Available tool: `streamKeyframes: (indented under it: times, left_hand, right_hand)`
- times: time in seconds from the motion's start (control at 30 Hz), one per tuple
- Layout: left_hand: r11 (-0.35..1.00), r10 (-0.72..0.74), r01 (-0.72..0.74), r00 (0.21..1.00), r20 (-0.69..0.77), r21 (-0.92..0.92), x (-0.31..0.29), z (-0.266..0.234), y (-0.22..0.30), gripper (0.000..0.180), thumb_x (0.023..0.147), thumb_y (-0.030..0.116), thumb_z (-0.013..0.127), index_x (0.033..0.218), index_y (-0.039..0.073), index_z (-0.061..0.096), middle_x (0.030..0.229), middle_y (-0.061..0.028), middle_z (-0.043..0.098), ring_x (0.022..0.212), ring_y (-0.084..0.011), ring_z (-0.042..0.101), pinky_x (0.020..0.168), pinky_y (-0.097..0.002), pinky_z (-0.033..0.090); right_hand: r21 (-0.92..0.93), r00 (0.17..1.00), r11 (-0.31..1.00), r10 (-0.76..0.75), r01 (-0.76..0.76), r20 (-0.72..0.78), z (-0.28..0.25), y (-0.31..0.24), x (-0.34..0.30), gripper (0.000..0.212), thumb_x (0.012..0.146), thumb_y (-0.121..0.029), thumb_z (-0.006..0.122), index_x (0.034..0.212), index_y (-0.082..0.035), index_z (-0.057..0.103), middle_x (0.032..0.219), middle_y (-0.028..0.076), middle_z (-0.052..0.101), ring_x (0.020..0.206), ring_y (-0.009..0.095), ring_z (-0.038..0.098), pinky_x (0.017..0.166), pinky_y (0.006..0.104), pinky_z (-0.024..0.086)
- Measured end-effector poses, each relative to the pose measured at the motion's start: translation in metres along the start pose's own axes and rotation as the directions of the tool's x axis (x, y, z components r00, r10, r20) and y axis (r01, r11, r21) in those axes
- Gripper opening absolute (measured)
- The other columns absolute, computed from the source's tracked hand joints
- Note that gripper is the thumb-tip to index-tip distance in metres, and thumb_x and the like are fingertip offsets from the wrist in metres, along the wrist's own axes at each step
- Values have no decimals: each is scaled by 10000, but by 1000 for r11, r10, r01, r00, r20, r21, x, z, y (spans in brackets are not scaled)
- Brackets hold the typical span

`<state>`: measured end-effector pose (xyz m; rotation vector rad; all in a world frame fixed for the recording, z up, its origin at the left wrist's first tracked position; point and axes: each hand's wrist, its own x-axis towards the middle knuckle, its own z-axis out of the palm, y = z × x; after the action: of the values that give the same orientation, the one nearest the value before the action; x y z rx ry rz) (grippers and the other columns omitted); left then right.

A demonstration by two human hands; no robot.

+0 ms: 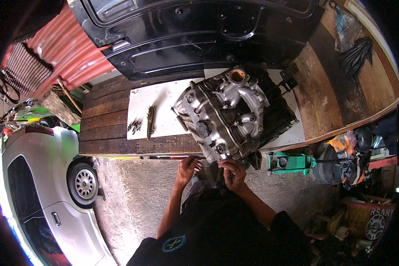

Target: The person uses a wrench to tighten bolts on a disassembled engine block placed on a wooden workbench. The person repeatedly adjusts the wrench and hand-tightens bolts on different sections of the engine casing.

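Observation:
A silvery engine cylinder head (215,117), with its cover and a curved pipe-like manifold (252,102), lies on the bench before me. At its near end is my right hand (233,174), thumb and fingers pinched together close to the metal. Whatever they hold is too small to make out. Just left of it, by the bench's front edge, my left hand (189,169) hangs with loosely bent fingers apart and nothing visible in them. Several small dark bolts (134,126) and a narrow worn metal piece (150,121) lie on a white board (142,99) left of the engine part.
The wooden bench (106,117) runs across, with a black vehicle panel (177,48) standing along its back. Plastic bags (357,53) sit at the far right. A green floor jack (291,163) stands below the right side. At left is a silver car (53,195).

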<state>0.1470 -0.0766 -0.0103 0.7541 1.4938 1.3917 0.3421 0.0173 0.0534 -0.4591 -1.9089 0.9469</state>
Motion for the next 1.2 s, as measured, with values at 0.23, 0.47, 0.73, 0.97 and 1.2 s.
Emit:
streamKeyframes:
  times: [0.23, 0.47, 0.73, 0.97, 1.2]
  left_hand:
    - [1000, -8, 8, 1000, -5, 21, -1, -2, 3, 253, 965, 149, 497, 1049, -70, 592, 836, -137, 670, 715, -179, 650, 646, -299, 535]
    - [998, 59, -59, 998, -28, -20, -5, -9, 3, 244, 967, 139, 487, 1049, -62, 596, 828, -133, 673, 712, -176, 652, 644, -297, 538]
    - [1000, 28, -27, 996, -85, 12, -17, -6, 2, 251, 969, 136, 473, 1043, -54, 620, 821, -122, 672, 709, -167, 648, 648, -293, 536]
    - [1000, 11, -12, 996, -86, -14, -22, 0, 4, 250, 968, 136, 479, 1055, -49, 623, 821, -114, 671, 708, -163, 644, 648, -287, 532]
    - [999, 41, -38, 996, -83, 27, -18, 2, 8, 245, 968, 132, 481, 1046, -54, 620, 812, -117, 670, 712, -155, 645, 643, -284, 532]
  right_hand:
    - [-34, 998, 999, -18, 16, -52, 4, 1, 0, 118, 917, -4, 514, 1014, 1, 581, 945, 155, 641, 856, 246, 657, 755, 376, 537]
    - [-302, 994, 951, 92, -69, 63, 4, -18, 85, 101, 879, -35, 593, 969, 10, 578, 915, 180, 575, 811, 332, 592, 704, 400, 481]
    - [-312, 936, 950, 80, 32, 341, 33, 22, 131, 174, 822, -99, 678, 930, -1, 585, 913, 180, 544, 839, 372, 560, 737, 445, 461]
    - [-343, 909, 938, 101, 48, 404, 36, 13, 138, 200, 907, -177, 569, 924, 23, 573, 909, 210, 559, 841, 381, 582, 753, 459, 482]
    - [-129, 962, 990, 89, -57, 258, 17, 9, 147, 172, 925, -133, 592, 981, 28, 577, 761, 147, 605, 597, 207, 619, 525, 346, 467]
